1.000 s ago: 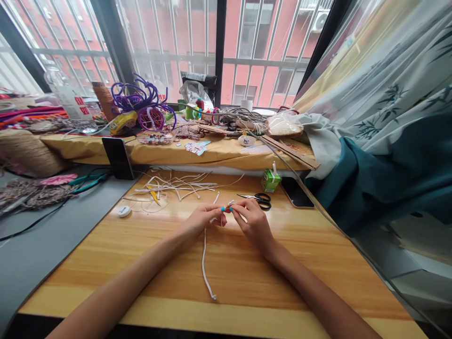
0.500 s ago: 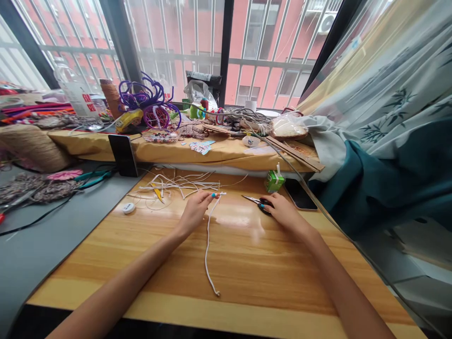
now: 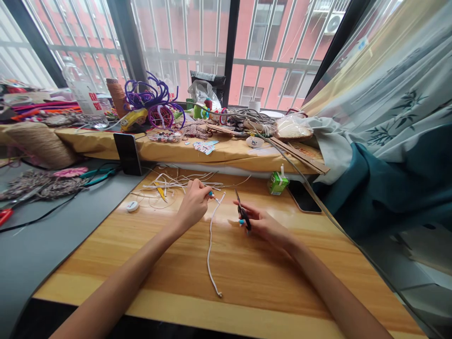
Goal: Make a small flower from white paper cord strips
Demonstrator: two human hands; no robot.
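Observation:
My left hand [image 3: 195, 201] is closed in a pinch, with a short white end showing at its fingertips. That end belongs to a white cord [image 3: 209, 249], which runs down the wooden table [image 3: 169, 263] to a small knot at its near end. My right hand [image 3: 259, 221] is wrapped round a pair of black-handled scissors [image 3: 243, 214], held above the table to the right of the cord. Their blades point up and away from me and look nearly closed. Loose white strips [image 3: 180, 181] lie beyond my left hand.
Behind the strips, a phone [image 3: 127, 154] stands upright. A green carton [image 3: 277, 182] and a dark phone [image 3: 304, 197] sit at the right back. A round white case [image 3: 132, 206] and a yellow cutter [image 3: 160, 192] lie left. Craft supplies crowd the cloth-covered sill [image 3: 233, 155].
My right hand has lifted the scissors from beside the green carton and brought them left, blades turned upward. My left hand has tilted over, angling the cord's end downward.

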